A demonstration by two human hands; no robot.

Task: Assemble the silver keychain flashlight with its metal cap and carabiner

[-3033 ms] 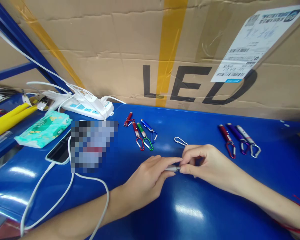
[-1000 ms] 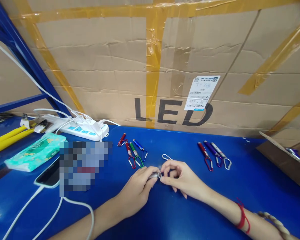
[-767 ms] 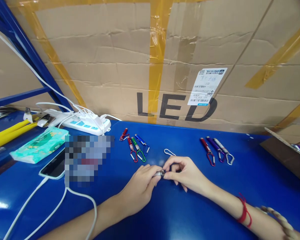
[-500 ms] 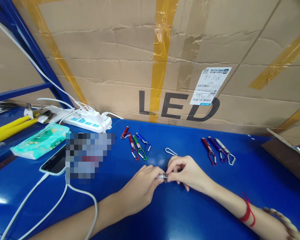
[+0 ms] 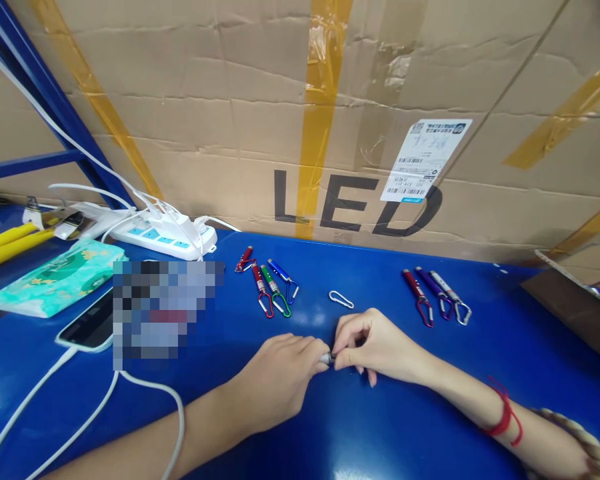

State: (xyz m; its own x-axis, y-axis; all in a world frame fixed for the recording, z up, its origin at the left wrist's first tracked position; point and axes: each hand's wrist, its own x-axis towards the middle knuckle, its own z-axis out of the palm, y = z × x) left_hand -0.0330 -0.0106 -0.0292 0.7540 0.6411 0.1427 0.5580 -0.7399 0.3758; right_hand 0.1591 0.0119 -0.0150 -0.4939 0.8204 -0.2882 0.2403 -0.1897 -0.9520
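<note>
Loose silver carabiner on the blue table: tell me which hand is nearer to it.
Right. The right hand lies just below the loose silver carabiner, its knuckles close to it. The left hand sits farther down and to the left.

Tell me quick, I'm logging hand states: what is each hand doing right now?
Left hand: closed around a small silver flashlight, mostly hidden in its grip.
Right hand: fingertips pinched on the flashlight's exposed end.
</note>
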